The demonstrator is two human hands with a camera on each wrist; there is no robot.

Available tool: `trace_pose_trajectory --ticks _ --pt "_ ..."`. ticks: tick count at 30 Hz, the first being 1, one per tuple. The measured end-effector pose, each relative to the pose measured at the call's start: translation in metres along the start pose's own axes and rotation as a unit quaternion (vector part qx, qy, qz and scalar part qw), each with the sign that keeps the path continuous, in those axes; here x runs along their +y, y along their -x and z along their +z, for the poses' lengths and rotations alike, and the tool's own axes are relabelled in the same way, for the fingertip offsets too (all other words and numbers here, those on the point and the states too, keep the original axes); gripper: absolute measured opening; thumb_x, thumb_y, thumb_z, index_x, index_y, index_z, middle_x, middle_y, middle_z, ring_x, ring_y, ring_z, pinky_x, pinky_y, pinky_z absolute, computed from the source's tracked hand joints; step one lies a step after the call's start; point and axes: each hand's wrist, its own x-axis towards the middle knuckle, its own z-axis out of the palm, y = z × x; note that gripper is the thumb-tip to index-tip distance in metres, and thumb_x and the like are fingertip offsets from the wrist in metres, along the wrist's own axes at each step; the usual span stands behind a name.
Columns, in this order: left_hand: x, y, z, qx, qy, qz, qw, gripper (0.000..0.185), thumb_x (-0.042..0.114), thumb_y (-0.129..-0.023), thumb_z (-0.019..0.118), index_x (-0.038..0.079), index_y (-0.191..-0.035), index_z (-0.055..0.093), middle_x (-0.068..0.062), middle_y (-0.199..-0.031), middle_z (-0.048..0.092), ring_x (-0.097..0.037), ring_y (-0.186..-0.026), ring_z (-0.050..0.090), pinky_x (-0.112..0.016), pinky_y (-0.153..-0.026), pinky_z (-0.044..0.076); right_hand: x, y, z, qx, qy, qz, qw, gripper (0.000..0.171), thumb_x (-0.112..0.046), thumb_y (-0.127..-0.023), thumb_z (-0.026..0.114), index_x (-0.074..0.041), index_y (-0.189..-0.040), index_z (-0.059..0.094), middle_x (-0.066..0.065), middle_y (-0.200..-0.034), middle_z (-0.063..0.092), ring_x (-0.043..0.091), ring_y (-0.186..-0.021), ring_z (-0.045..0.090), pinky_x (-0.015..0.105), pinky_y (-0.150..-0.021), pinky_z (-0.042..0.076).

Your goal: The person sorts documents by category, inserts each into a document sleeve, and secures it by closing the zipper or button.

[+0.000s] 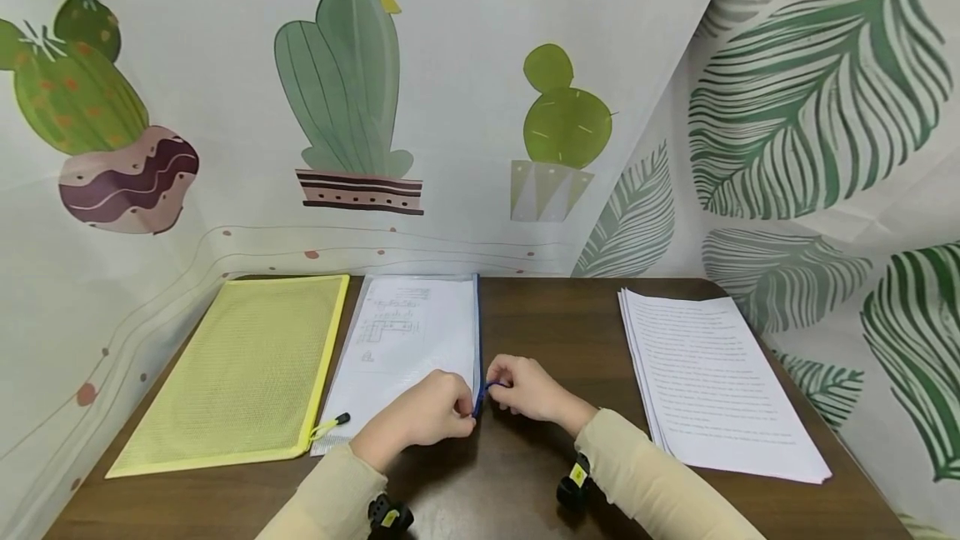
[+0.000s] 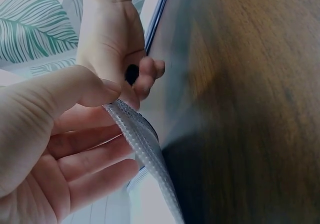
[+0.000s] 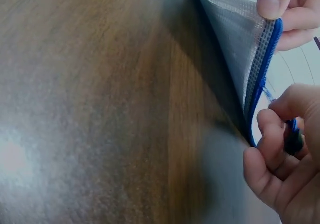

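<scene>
At the bottom of the frame, two sleeves (image 1: 630,461) are reached forward over the brown surface (image 1: 551,319). Just beyond, right of bottom centre, the pull (image 3: 268,93) of a blue zip (image 1: 478,323) is pinched between thumb and fingers of the right hand (image 1: 528,388). Beside it, the pouch's lower right corner is gripped by the left hand (image 1: 423,413), its thumb pressed on top.

The clear pouch (image 3: 232,44) itself is laid left of centre, its zip along the right edge. A sheet with drawings (image 1: 397,340) is seen through it, so it is judged to be filled. The pull is placed near the zip's lower end; whether the zip is being drawn open or closed cannot be told, so most of its run may be finished or untouched.

Further left, a yellow pouch (image 1: 240,373) is laid flat, touched by neither hand. At the right, a stack of printed pages (image 1: 720,382) is left loose, outside both pouches. Behind, a cloth (image 1: 465,107) printed with cacti and leaves is hung.
</scene>
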Motion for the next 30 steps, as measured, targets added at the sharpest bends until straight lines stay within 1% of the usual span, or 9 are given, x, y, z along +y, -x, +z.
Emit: trace_pose_trajectory --ticks 3,8,12,15,20,27,30 --pt "-0.001 0.0 0.0 -0.001 -0.001 -0.004 1.0 0.02 0.009 -0.076 0.067 0.013 -0.058 0.059 0.011 -0.058 0.046 0.002 -0.051 0.038 -0.015 -0.048 0.035 0.001 0.001 -0.001 -0.014 0.013 -0.006 1.0 0.009 -0.013 -0.092 0.059 -0.008 -0.094 0.065 -0.003 -0.059 0.055 0.005 -0.045 0.049 0.024 -0.045 0.047" --pt "-0.001 0.001 0.0 -0.002 -0.002 -0.008 1.0 0.019 0.009 -0.075 0.068 0.013 -0.059 0.058 0.008 -0.063 0.049 0.001 -0.055 0.039 -0.016 -0.051 0.037 0.001 0.002 -0.005 -0.033 0.018 -0.01 0.999 0.017 -0.018 -0.093 0.058 -0.007 -0.092 0.07 -0.004 -0.058 0.053 0.004 -0.046 0.048 0.024 -0.044 0.045" --pt "0.0 0.001 -0.001 -0.009 0.003 -0.011 0.9999 0.024 0.009 -0.074 0.067 0.014 -0.055 0.053 0.009 -0.06 0.044 0.001 -0.054 0.036 -0.015 -0.05 0.033 0.002 0.003 -0.008 -0.044 0.02 -0.003 0.999 0.018 -0.021 -0.092 0.059 -0.009 -0.09 0.072 -0.004 -0.058 0.051 0.006 -0.048 0.048 0.025 -0.044 0.045" --pt "0.001 0.0 -0.001 -0.017 0.01 -0.014 0.9997 0.028 0.008 -0.074 0.066 0.014 -0.053 0.049 0.011 -0.056 0.039 0.002 -0.051 0.033 -0.015 -0.048 0.029 0.003 0.003 -0.011 -0.05 0.04 -0.007 0.998 0.018 -0.022 -0.092 0.06 -0.01 -0.087 0.071 -0.001 -0.061 0.055 0.005 -0.052 0.049 0.024 -0.048 0.046" --pt "0.003 0.001 -0.002 -0.02 0.013 -0.015 0.9996 0.029 0.009 -0.074 0.066 0.015 -0.052 0.047 0.011 -0.054 0.037 0.002 -0.049 0.031 -0.015 -0.047 0.028 0.006 0.001 -0.011 -0.044 0.072 -0.021 0.996 0.018 -0.022 -0.092 0.059 -0.011 -0.084 0.07 0.002 -0.067 0.061 0.003 -0.057 0.049 0.021 -0.055 0.045" --pt "0.004 0.0 -0.003 -0.024 0.008 -0.018 0.9995 0.027 0.008 -0.075 0.065 0.014 -0.054 0.048 0.01 -0.057 0.038 0.0 -0.048 0.032 -0.015 -0.047 0.029 0.007 -0.005 -0.008 -0.027 0.098 -0.018 0.995 0.018 -0.023 -0.092 0.06 -0.011 -0.082 0.07 -0.008 -0.061 0.054 0.002 -0.056 0.048 0.02 -0.054 0.044" --pt "0.004 0.0 -0.003 -0.021 0.001 -0.017 0.9996 0.025 0.007 -0.075 0.065 0.014 -0.056 0.05 0.009 -0.06 0.039 0.0 -0.051 0.033 -0.016 -0.048 0.03 0.005 -0.007 -0.008 -0.02 0.112 -0.017 0.993 0.018 -0.023 -0.092 0.06 -0.012 -0.082 0.07 -0.009 -0.06 0.053 0.002 -0.055 0.048 0.02 -0.054 0.043"
